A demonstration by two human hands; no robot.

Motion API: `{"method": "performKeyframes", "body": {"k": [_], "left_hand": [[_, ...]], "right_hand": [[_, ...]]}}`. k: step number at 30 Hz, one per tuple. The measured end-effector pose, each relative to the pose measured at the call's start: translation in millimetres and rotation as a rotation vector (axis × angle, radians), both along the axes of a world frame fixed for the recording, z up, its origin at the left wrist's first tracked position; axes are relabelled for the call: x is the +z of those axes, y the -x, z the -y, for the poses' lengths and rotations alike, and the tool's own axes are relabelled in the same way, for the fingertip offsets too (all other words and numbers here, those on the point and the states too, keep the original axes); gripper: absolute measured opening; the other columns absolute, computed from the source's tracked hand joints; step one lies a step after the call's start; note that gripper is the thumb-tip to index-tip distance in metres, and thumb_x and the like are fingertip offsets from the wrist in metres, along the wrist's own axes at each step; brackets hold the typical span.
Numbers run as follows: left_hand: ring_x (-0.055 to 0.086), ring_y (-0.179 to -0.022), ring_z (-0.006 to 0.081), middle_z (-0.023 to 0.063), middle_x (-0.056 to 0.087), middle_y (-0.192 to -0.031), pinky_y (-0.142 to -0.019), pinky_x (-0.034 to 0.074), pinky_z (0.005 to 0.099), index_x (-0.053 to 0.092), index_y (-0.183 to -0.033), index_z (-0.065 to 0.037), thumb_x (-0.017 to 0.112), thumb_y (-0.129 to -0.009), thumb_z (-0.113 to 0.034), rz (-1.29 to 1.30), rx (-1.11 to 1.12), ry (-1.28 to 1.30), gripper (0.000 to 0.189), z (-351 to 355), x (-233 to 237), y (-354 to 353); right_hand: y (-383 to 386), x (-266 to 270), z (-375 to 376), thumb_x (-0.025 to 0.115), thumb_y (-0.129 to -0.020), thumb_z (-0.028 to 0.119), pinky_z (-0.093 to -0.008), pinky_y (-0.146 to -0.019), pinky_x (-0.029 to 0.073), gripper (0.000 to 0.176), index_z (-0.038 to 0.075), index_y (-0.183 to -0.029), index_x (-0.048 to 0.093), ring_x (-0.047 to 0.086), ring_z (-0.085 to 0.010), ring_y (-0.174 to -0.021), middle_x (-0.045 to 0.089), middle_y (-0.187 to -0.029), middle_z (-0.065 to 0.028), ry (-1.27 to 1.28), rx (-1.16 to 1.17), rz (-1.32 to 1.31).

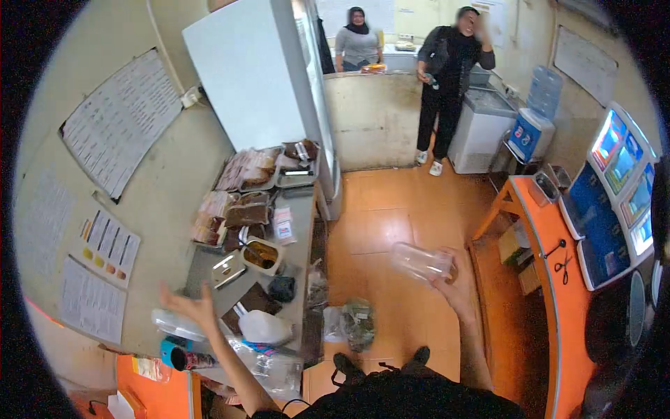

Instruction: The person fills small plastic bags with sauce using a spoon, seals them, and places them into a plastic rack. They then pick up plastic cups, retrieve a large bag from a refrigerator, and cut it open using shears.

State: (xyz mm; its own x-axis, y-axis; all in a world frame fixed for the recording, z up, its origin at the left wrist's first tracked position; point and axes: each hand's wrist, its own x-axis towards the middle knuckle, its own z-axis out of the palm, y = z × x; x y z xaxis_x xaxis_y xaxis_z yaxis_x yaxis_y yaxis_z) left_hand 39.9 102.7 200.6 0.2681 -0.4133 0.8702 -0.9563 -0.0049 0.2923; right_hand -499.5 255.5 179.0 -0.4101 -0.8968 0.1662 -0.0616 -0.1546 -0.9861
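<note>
My right hand (452,279) is wrapped round a clear plastic container (421,261), held out over the tiled floor. On the other side, my left hand (192,307) is raised with its fingers apart and nothing in it, above the grey counter's near left part. Close below that hand lies a clear rounded plastic item (176,324), partly blurred. A white jug-like bottle (265,328) lies to the right of my left forearm. Farther back on the counter are a tub of dark yellow contents (261,256), a metal lid (228,270) and a black crumpled item (282,288).
Packed food bags (248,209) and trays crowd the counter's far end, beside a tall white fridge (248,70). An orange table (541,244) with scissors (562,267) stands at the right. Plastic bags (359,325) lie near my feet. Two people are at the back.
</note>
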Motion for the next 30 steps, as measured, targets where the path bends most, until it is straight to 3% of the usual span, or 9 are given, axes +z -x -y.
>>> {"method": "performKeyframes", "body": {"k": [3,6,10,12,16,18,22,25,30], "left_hand": [[0.023,-0.142,0.0381,0.0209,0.027,-0.152,-0.115,0.018,0.0484,0.034,-0.146,-0.008,0.088,-0.057,-0.034,0.197,-1.017,-0.639,0.107,-62.4,99.2,258.0],[0.040,-0.132,0.0356,0.0211,0.042,-0.142,-0.110,0.030,0.0506,0.036,-0.144,-0.010,0.082,-0.063,-0.047,0.662,-1.356,-0.628,0.100,-85.0,58.6,410.2],[0.055,-0.116,0.0341,0.0164,0.057,-0.124,-0.097,0.044,0.0471,0.044,-0.135,-0.011,0.076,-0.071,-0.049,0.518,-1.579,-0.842,0.082,-102.0,6.2,527.3],[0.063,-0.092,0.0319,0.0115,0.062,-0.105,-0.078,0.052,0.0428,0.051,-0.123,-0.010,0.075,-0.073,-0.046,0.530,-1.666,-0.629,0.066,-111.7,1.5,571.4],[0.064,-0.085,0.0282,0.0102,0.063,-0.101,-0.074,0.053,0.0410,0.053,-0.118,-0.009,0.078,-0.071,-0.040,0.619,-1.761,-0.643,0.062,-99.5,0.9,644.8],[0.065,-0.081,0.0295,0.0142,0.063,-0.099,-0.071,0.054,0.0376,0.053,-0.114,-0.006,0.081,-0.066,-0.032,0.367,-1.778,-0.801,0.061,-65.7,-8.3,675.0],[0.059,-0.093,0.0244,0.0130,0.059,-0.109,-0.080,0.051,0.0354,0.050,-0.121,-0.004,0.083,-0.067,-0.025,-0.188,-1.955,-1.099,0.067,3.8,-67.0,761.4],[0.053,-0.106,0.0239,0.0119,0.051,-0.122,-0.090,0.047,0.0377,0.042,-0.132,-0.005,0.083,-0.069,-0.018,-0.182,-2.071,-1.097,0.076,21.6,-147.0,864.1],[0.050,-0.119,0.0253,0.0110,0.046,-0.128,-0.098,0.045,0.0394,0.036,-0.137,-0.005,0.085,-0.069,-0.014,-0.605,-2.405,-1.199,0.085,9.8,-210.3,1050.6]], "right_hand": [[23.8,21.5,-16.1,0.081,-0.070,0.012,-0.0349,-0.083,0.054,0.066,0.010,-0.128,0.051,0.058,-0.0206,-0.101,0.055,-0.119,-0.0078,-0.119,0.139,-0.149],[65.7,40.9,-36.8,0.083,-0.069,0.014,-0.0341,-0.082,0.055,0.064,0.009,-0.126,0.053,0.059,-0.0196,-0.098,0.057,-0.118,-0.0071,-0.103,0.141,-0.207],[155.8,49.3,-93.4,0.084,-0.068,0.017,-0.0328,-0.081,0.055,0.065,0.008,-0.125,0.054,0.060,-0.0178,-0.098,0.057,-0.118,-0.0052,-0.149,0.057,-0.307],[191.2,51.0,-118.7,0.084,-0.067,0.016,-0.0332,-0.081,0.056,0.065,0.008,-0.125,0.054,0.060,-0.0177,-0.098,0.058,-0.117,-0.0053,-0.188,-0.007,-0.261],[257.1,35.3,-146.2,0.084,-0.063,0.018,-0.0363,-0.080,0.055,0.067,0.008,-0.123,0.056,0.061,-0.0187,-0.099,0.058,-0.116,-0.0068,-0.228,-0.129,-0.089],[305.5,30.4,-164.2,0.084,-0.063,0.020,-0.0378,-0.080,0.054,0.066,0.007,-0.121,0.056,0.061,-0.0231,-0.099,0.060,-0.114,-0.0090,-0.237,-0.299,-0.164],[416.3,8.5,-166.9,0.084,-0.061,0.029,-0.0428,-0.080,0.052,0.066,0.005,-0.116,0.057,0.061,-0.0328,-0.098,0.060,-0.114,-0.0147,-0.419,-0.668,-0.566],[495.8,-21.5,-126.8,0.082,-0.060,0.036,-0.0467,-0.082,0.052,0.070,0.009,-0.119,0.054,0.059,-0.0383,-0.101,0.057,-0.116,-0.0182,-0.743,-0.800,-0.730],[613.2,-85.6,-74.2,0.082,-0.055,0.044,-0.0539,-0.083,0.052,0.085,0.016,-0.128,0.049,0.053,-0.0449,-0.112,0.053,-0.120,-0.0196,-0.916,-0.786,-0.778]]}}
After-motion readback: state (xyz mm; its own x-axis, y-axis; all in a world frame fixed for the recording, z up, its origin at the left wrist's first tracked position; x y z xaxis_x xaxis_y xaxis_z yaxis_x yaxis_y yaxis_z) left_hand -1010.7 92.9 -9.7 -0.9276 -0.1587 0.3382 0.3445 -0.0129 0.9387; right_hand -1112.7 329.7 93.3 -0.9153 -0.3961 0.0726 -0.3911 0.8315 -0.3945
